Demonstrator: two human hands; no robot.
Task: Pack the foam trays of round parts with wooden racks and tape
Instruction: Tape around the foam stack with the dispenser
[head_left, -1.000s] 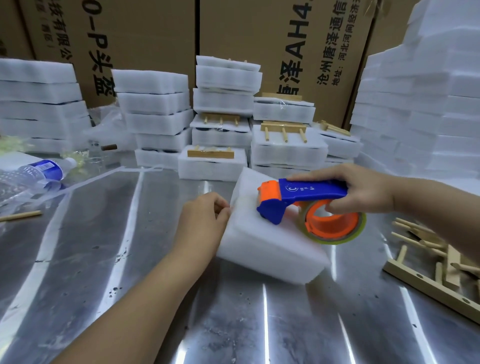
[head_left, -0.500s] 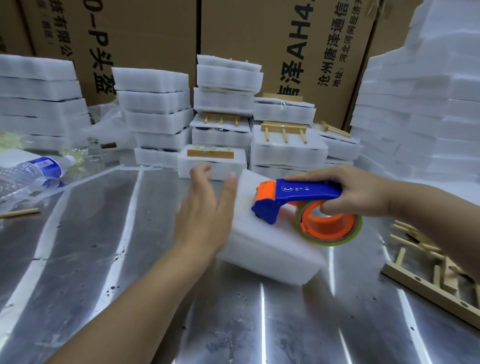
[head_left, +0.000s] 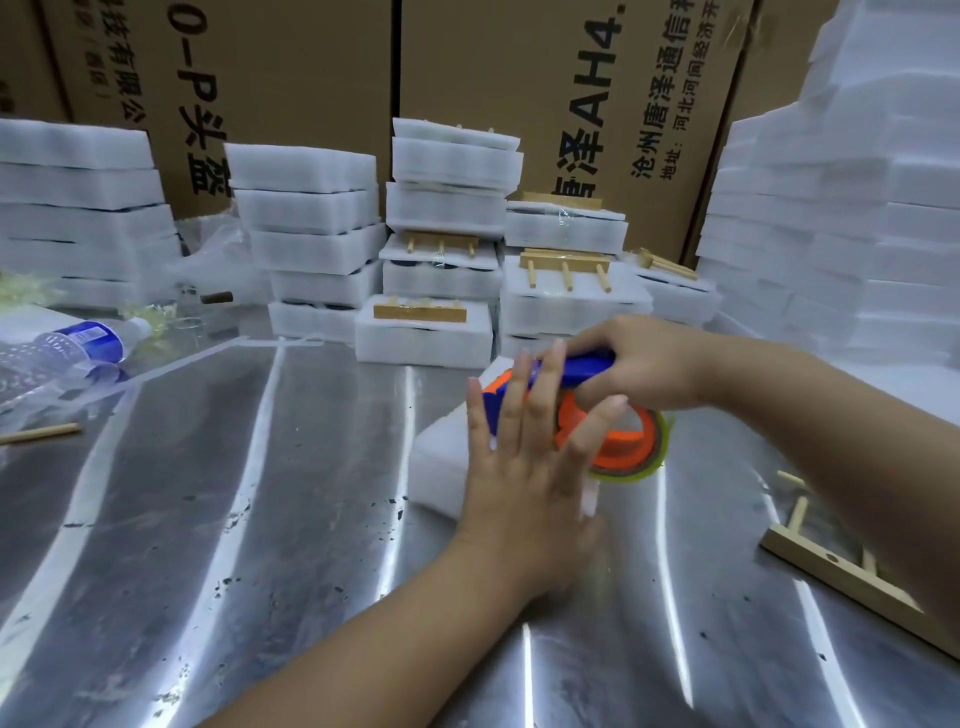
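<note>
Right of centre on the metal table (head_left: 249, 519), a white foam tray (head_left: 439, 457) lies under both hands. The left hand (head_left: 524, 473) is spread, fingers straight, over it; whether it touches is unclear. The right hand (head_left: 649, 366) grips the blue handle of the tape dispenser (head_left: 621, 441) atop the tray. A wooden rack (head_left: 836, 574) lies at lower right, and foam stacks (head_left: 311, 234) stand behind.

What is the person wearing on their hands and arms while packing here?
Nothing that shows. The left hand and the right hand are bare: no gloves, rings or watch in view. The left forearm and the right forearm are uncovered too, with no sleeve edge in the picture.
</note>
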